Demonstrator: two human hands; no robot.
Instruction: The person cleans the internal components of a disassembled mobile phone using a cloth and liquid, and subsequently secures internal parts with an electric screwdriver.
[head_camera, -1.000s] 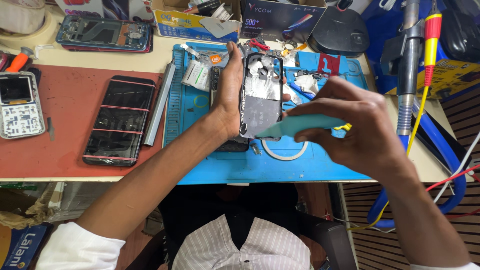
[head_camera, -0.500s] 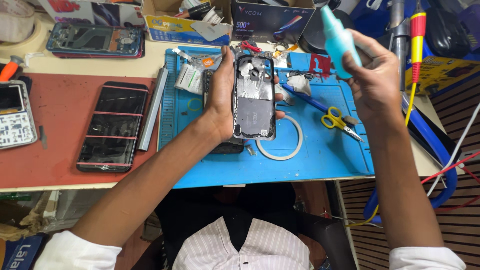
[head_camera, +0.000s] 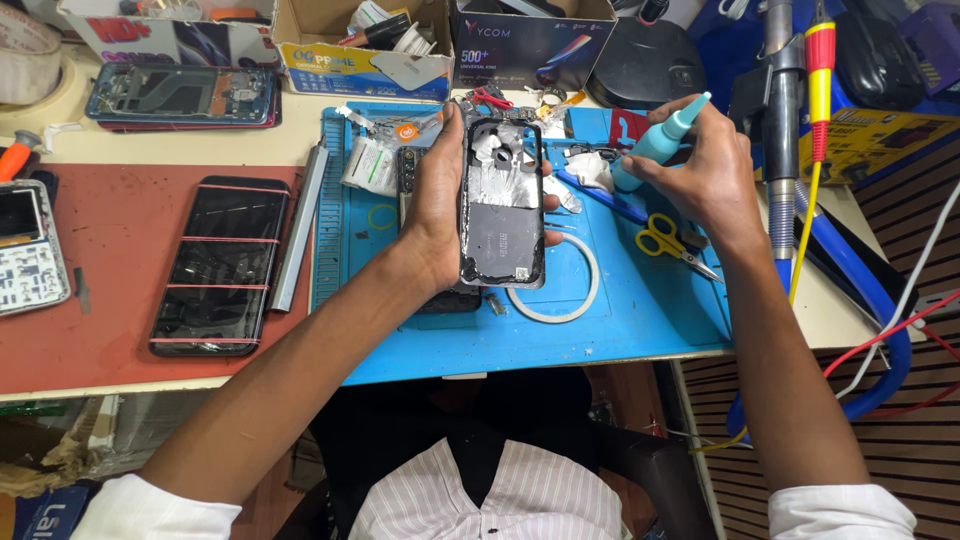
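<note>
The left grip (head_camera: 440, 215) is closed around the opened smartphone with its back cover removed, showing silver shielding and a dark grey battery (head_camera: 503, 205). The fingers wrap the phone's left edge from behind, and the thumb side lies along the same edge. The phone is held above the bench with its long axis running away from the person, camera end far, charging end near.

The right grip (head_camera: 700, 165) is closed on a teal squeeze bottle with a tapered nozzle (head_camera: 655, 145). The bottle is tilted, base low and toward the phone, nozzle tip up and away to the right. It stands to the right of the phone's upper half, near but apart. The right grip is therefore the nearer one to the bottle; the phone lies to its left.

Below the right grip, yellow-handled scissors (head_camera: 668, 238) lie on the blue silicone work mat (head_camera: 640, 320). A white ring of thin tape or cord (head_camera: 556, 300) lies on the mat just beneath the phone's near end.

Left of the left grip, well apart, a black smartphone banded with pink strips (head_camera: 220, 265) lies on the red mat (head_camera: 100, 290). Beside it lies a grey metal ruler (head_camera: 300, 225).
</note>
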